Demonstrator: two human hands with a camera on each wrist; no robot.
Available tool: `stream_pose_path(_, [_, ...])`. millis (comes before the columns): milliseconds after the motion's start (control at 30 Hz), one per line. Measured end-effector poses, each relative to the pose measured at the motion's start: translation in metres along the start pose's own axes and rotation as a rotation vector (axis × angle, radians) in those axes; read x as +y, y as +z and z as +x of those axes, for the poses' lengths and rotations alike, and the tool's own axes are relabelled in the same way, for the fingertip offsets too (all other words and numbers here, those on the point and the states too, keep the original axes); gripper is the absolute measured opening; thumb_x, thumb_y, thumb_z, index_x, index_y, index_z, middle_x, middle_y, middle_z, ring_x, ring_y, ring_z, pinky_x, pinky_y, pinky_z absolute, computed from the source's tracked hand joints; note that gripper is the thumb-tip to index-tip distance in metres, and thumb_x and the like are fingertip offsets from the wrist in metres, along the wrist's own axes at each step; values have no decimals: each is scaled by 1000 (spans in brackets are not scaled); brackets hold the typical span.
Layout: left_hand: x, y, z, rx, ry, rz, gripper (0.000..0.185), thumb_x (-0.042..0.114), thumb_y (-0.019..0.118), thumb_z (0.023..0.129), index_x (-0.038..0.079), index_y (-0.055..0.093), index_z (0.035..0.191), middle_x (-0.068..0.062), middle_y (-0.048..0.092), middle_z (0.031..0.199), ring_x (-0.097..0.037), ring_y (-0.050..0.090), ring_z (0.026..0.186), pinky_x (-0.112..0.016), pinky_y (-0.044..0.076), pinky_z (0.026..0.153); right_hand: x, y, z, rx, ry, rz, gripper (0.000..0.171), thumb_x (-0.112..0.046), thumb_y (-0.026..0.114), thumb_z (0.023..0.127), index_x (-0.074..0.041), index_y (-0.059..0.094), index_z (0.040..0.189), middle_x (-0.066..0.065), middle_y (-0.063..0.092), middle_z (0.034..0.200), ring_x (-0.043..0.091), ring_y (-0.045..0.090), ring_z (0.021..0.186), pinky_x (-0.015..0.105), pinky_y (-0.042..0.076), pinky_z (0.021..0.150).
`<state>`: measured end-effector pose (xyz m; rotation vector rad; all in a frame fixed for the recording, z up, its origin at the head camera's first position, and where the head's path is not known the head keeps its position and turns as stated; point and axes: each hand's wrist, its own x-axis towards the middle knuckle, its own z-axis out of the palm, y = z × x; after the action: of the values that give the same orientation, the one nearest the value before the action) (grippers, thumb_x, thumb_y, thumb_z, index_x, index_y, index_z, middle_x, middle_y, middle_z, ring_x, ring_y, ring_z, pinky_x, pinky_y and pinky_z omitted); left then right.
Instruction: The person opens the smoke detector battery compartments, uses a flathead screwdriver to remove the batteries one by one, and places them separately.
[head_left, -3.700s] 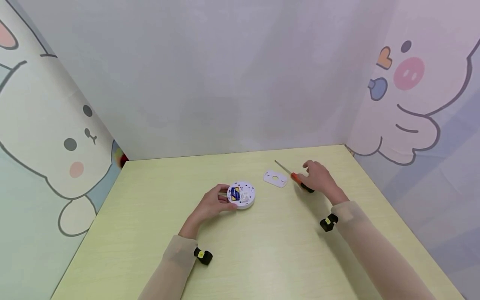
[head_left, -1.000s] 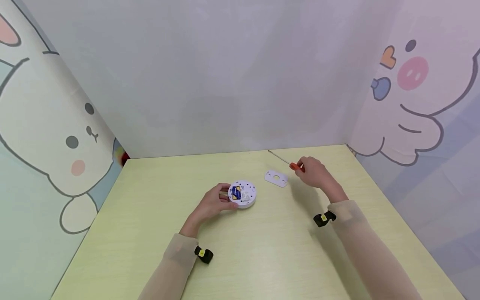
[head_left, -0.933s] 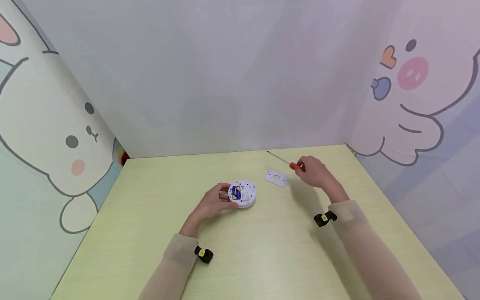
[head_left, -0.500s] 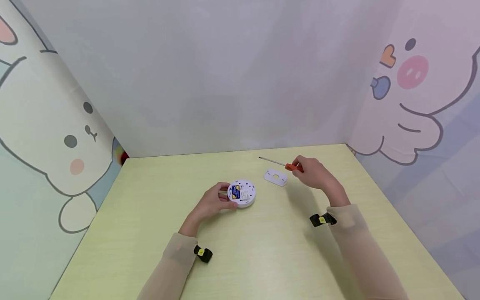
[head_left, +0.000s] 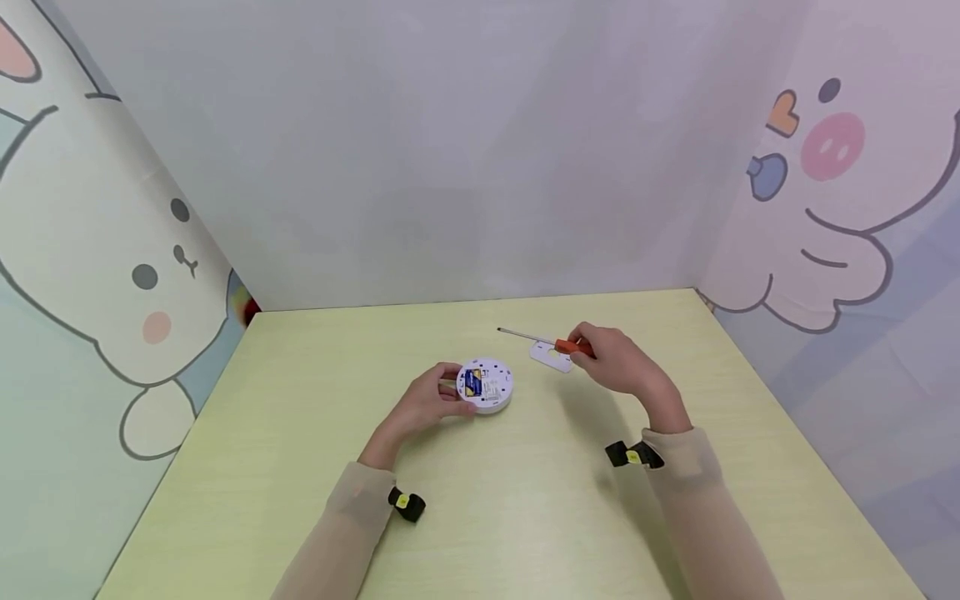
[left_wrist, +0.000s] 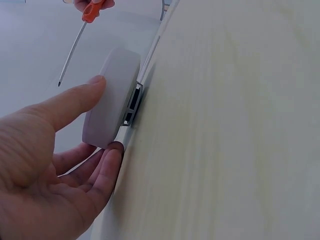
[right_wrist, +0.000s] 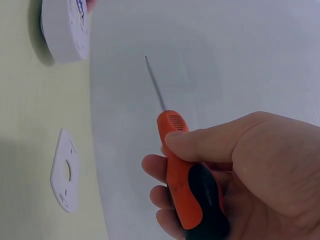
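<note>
Gripped at its left rim between thumb and fingers of the left hand (head_left: 422, 406), the round white device (head_left: 484, 386) lies flat on the yellow-green table (head_left: 525, 517), labelled face up. Just right of it and beyond, the small white plate (head_left: 549, 356) lies on the table, apart from the device. Right hand (head_left: 618, 364) has its fingers wrapped around the orange-and-black screwdriver (head_left: 555, 342), held above the plate with the shaft pointing left, its tip in the air.
</note>
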<state>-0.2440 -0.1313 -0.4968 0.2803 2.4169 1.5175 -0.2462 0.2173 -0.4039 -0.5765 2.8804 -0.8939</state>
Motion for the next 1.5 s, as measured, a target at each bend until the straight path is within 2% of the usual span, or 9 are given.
stream_pose_path(367, [-3,-1,2,-1,5,15,80,25,95,83,10,53,150,-5,67,128,-21,67,111,-38,59,94,-3,8,2,-22,-44,6,17,-11,63,106,-4,66,121,6,68,92,20,54,73,36,48,70])
stream_pose_path(567, [-3,0,3,11,-1,34,82,24,95,82,8,52,151,-7,64,132,-22,66,114,-38,59,96,-1,7,0,-50,-51,-11,17,-10,63,106,-5,66,122,5,68,96,19,55,75,36,48,71])
stream_pose_path(767, [-4,-2,2,8,-1,28,82,23,95,82,9,52,151,-6,65,130,-22,66,115,-39,58,97,2,4,-3,-57,-50,3,17,-10,62,106,-5,66,123,6,69,98,19,54,75,36,47,71])
stream_pose_path(1067, [-2,-5,2,8,-5,-23,69,22,95,83,10,56,138,-6,69,123,-22,68,114,-41,58,98,2,4,-3,-56,-56,-7,16,-10,63,106,-5,67,121,3,68,95,19,54,73,36,47,70])
stream_pose_path(1500, [1,-13,-2,24,-28,22,60,27,94,84,11,62,132,-6,68,125,-24,66,118,-44,57,101,4,5,-2,-76,-59,-12,17,-11,64,106,-5,66,122,3,69,95,18,54,74,35,48,71])
